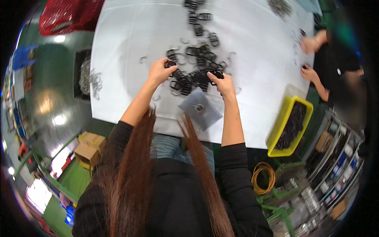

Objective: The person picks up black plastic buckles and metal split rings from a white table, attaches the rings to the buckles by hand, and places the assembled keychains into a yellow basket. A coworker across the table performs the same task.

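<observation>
A loose heap of small black frame-like parts (pixel 200 55) lies on the white-covered table (pixel 130 23) in front of me. At the heap's left side, my left hand (pixel 158 72) pinches a small black part (pixel 170 64) between thumb and fingers. My right hand (pixel 224 85) is closed on a dark part (pixel 215 74) at the heap's right side; its exact shape is too small to tell. Just in front of me, a clear plastic bag (pixel 200 110) with a small round thing inside lies flat. Thin curved wire pieces (pixel 143 59) are scattered around the heap.
A yellow basket (pixel 290 126) holding black pieces stands at the table's right edge. Another person's hands (pixel 310 45) work with small dark parts at the far right. A dark tray of metal wire pieces (pixel 85 77) sits beside the left edge. More wire pieces (pixel 280 7) lie at the far right.
</observation>
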`<state>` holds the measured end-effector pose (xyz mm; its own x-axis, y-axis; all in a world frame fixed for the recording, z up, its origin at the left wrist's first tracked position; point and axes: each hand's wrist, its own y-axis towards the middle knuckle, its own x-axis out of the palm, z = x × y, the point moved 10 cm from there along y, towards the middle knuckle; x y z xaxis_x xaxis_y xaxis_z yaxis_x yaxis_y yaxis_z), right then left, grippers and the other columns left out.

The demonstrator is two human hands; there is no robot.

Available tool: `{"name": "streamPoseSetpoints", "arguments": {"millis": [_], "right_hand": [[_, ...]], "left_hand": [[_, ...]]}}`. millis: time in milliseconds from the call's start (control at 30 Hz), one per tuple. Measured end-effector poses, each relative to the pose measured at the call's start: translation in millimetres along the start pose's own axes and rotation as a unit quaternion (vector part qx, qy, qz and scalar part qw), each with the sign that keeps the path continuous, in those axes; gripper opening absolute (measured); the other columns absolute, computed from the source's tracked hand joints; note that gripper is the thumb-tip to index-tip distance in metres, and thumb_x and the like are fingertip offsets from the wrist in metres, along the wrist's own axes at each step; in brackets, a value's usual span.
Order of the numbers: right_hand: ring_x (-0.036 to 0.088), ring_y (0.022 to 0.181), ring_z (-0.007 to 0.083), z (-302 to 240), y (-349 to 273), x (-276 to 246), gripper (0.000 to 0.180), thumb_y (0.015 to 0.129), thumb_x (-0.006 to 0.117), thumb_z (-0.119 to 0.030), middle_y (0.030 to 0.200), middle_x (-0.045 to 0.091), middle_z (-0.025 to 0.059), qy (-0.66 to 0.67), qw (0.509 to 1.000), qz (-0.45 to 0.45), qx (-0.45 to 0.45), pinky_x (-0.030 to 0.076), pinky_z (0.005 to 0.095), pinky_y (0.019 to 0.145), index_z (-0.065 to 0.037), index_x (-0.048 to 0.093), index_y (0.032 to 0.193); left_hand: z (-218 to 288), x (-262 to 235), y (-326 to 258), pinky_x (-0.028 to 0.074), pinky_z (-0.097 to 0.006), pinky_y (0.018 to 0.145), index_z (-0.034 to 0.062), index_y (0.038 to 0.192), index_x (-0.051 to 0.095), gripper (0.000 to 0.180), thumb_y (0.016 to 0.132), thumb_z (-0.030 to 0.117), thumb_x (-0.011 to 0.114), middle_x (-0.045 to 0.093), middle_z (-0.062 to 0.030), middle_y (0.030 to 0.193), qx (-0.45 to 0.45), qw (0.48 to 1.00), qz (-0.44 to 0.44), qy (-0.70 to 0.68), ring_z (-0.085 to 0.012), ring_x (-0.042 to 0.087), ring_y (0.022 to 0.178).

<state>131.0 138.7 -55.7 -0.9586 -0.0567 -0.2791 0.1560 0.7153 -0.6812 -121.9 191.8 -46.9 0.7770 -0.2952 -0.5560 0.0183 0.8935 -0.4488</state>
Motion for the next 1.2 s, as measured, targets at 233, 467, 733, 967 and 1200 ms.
{"name": "streamPoseSetpoints", "arguments": {"millis": [233,467,733,967,1200], "right_hand": [[0.045,0.048,0.0062,124.9,-97.7,-203.9,0.033,0.072,0.068,-0.038,0.064,0.054,-0.0005,0.285,0.936,0.205,0.030,0.034,0.0196,0.037,-0.006,0.060,0.081],[0.054,0.060,0.0160,203.5,-146.8,-401.9,0.038,0.076,0.063,-0.033,0.076,0.058,0.0085,0.146,0.904,0.394,0.080,0.042,0.0270,0.045,0.002,0.058,0.088],[0.044,0.102,0.0328,58.3,-120.1,-322.4,0.039,0.073,0.061,-0.013,0.108,0.049,0.0164,-0.289,0.796,0.474,-0.241,0.034,0.0417,0.090,-0.002,0.049,0.109],[0.051,0.098,0.0252,-46.9,-25.3,-27.8,0.025,0.075,0.048,-0.004,0.099,0.056,0.0090,-0.328,0.802,0.131,-0.482,0.041,0.0387,0.082,-0.012,0.058,0.097],[0.056,0.087,0.0234,-31.3,34.6,-32.7,0.016,0.073,0.057,-0.015,0.091,0.060,0.0077,-0.393,0.889,0.058,-0.228,0.041,0.0400,0.078,-0.012,0.063,0.089]], "left_hand": [[137.6,259.1,-78.2,0.032,-0.022,0.044,0.0049,0.092,0.059,0.028,0.077,0.029,0.060,0.049,0.0023,0.065,-0.102,0.908,-0.305,-0.268,-0.0072,0.042,0.054],[318.7,428.7,-138.8,0.047,-0.035,0.072,-0.0013,0.110,0.050,0.049,0.074,0.031,0.060,0.059,-0.0160,0.090,0.061,0.923,-0.301,-0.230,-0.0251,0.057,0.081],[244.4,228.7,-82.1,0.032,-0.037,0.093,0.0042,0.117,0.042,0.050,0.071,0.013,0.060,0.048,-0.0156,0.114,0.305,0.934,0.138,-0.125,-0.0299,0.041,0.109],[70.0,68.8,-30.6,0.038,-0.040,0.082,0.0064,0.113,0.042,0.052,0.070,0.024,0.066,0.051,-0.0112,0.100,-0.022,0.924,0.346,0.162,-0.0305,0.043,0.100],[50.1,62.3,16.5,0.042,-0.035,0.071,0.0059,0.088,0.056,0.020,0.069,0.010,0.062,0.055,-0.0081,0.075,0.091,0.988,0.124,-0.027,-0.0244,0.054,0.078]]}}
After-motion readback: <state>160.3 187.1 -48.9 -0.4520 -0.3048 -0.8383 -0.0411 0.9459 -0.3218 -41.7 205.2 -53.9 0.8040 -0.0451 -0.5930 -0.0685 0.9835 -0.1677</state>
